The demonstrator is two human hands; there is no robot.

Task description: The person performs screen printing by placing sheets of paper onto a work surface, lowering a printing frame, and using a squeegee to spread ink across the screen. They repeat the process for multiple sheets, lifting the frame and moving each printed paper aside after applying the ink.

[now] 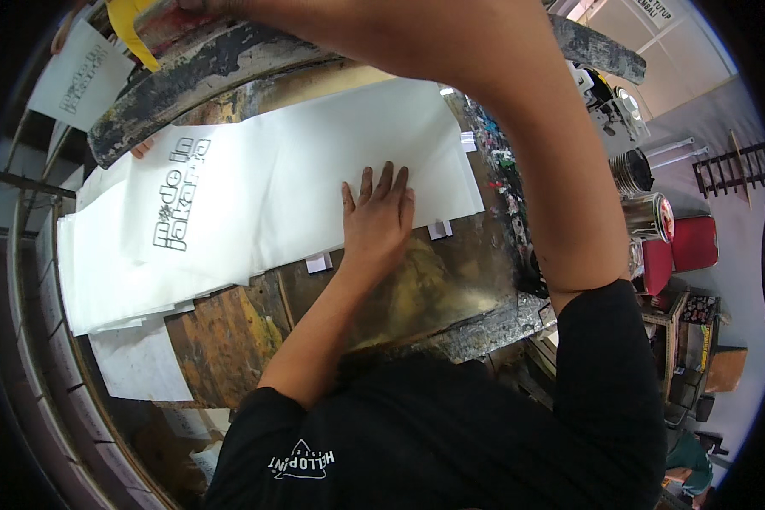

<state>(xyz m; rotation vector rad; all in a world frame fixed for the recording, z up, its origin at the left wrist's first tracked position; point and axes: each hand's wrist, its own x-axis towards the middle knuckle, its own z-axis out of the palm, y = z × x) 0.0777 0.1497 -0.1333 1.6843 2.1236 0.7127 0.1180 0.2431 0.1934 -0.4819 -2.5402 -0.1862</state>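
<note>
My left hand point(378, 212) lies flat, fingers spread, on a white sheet point(302, 187) on the worktable. Black outlined lettering point(178, 191) is printed on a white piece at the left, over a stack of similar sheets point(93, 280). My right arm reaches up and across to the far left; my right hand point(221, 5) is mostly cut off by the top edge, so its grip is hidden. Just below it are a reddish, stained piece point(172, 32) and a paint-smeared bar point(204, 76), apparently a raised frame's edge. Small pale tabs point(319, 263) border the sheet.
Another person's fingers point(143, 147) touch the printed piece's far edge. A second printed sheet point(81, 76) is held up at the far left beside a metal rack point(25, 340). Paint cans point(650, 217) and a red chair point(695, 244) stand to the right.
</note>
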